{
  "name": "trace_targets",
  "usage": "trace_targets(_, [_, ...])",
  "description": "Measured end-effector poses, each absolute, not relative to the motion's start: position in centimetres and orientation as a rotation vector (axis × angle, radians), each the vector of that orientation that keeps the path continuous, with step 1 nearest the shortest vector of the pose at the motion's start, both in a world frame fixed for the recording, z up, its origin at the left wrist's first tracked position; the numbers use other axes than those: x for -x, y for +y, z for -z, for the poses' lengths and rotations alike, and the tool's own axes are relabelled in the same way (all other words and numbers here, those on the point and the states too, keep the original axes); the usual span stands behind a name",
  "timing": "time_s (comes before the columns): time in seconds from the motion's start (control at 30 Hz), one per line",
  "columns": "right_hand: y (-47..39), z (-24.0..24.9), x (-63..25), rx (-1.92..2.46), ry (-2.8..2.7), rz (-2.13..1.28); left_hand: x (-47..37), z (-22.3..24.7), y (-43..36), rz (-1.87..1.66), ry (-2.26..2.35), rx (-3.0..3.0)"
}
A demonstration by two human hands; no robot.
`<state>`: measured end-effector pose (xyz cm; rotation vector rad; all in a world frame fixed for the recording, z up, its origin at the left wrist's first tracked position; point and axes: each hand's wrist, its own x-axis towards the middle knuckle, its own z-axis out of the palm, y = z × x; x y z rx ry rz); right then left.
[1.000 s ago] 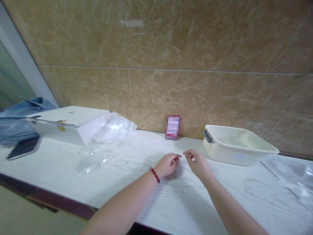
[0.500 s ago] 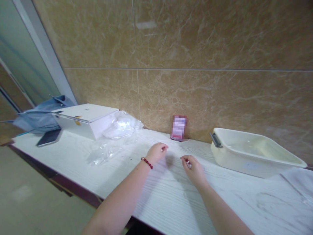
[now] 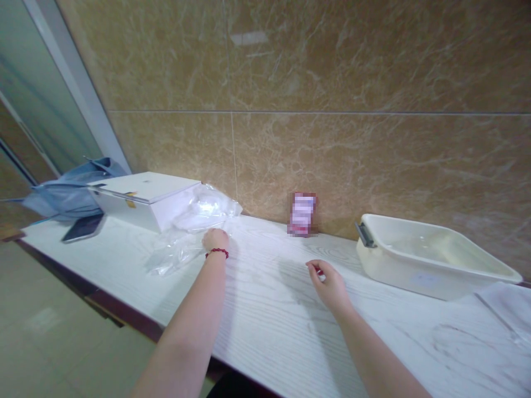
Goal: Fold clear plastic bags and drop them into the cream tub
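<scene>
My left hand [image 3: 215, 240], with a red bead bracelet at the wrist, is at the right edge of the clear plastic bags [image 3: 178, 251]. Its fingers are mostly hidden behind the back of the hand, so what they hold cannot be made out. Over the middle of the white wood-grain table [image 3: 265, 309], my right hand [image 3: 326, 279] has thumb and fingertips pressed together; anything between them is too small to tell. More clear plastic [image 3: 207, 204] lies behind my left hand, against a white box [image 3: 166, 190].
A cream basin [image 3: 415, 271] with a grey handle stands at the right, a clear sheet [image 3: 506, 309] beside it. Against the marble wall leans a blurred pink-and-red item [image 3: 302, 214]. A phone [image 3: 83, 228] and a blue bag [image 3: 62, 193] are at the far left.
My left hand has moved left, from near my right hand over to the plastic bags. My right hand has stayed almost in place.
</scene>
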<state>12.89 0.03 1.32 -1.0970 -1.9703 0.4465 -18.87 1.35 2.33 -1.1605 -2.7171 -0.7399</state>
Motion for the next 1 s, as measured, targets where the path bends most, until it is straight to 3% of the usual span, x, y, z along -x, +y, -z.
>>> trace_targets(0.23, [0.1,-1.3,-12.8,1.079,-1.948,-0.424,13.1,-4.6,1.6,0.910,-2.477,1.496])
trace_targets(0.37, [0.3,-1.1,-12.9,1.073,-1.867,-0.446,8.1,-4.9,0.4,1.029,-2.178,2.054])
trace_targets(0.43, [0.5,-1.0,-13.0,1.064,-1.801,-0.459,6.2,-4.8,-0.5,1.251,-1.803,2.594])
trace_targets(0.53, [0.8,-1.1,-13.4,1.009,-1.740,-0.437,4.7,-4.4,-1.5,1.476,-1.543,2.925])
trace_targets(0.77, [1.6,-1.2,-14.4,0.982,-1.715,-0.454,4.5,-4.5,-1.3,1.280,-1.273,2.932])
trace_targets(1.0, [1.4,-1.6,-14.2,0.969,-1.653,-0.673,4.4,-4.4,-1.3,1.491,-1.490,2.404])
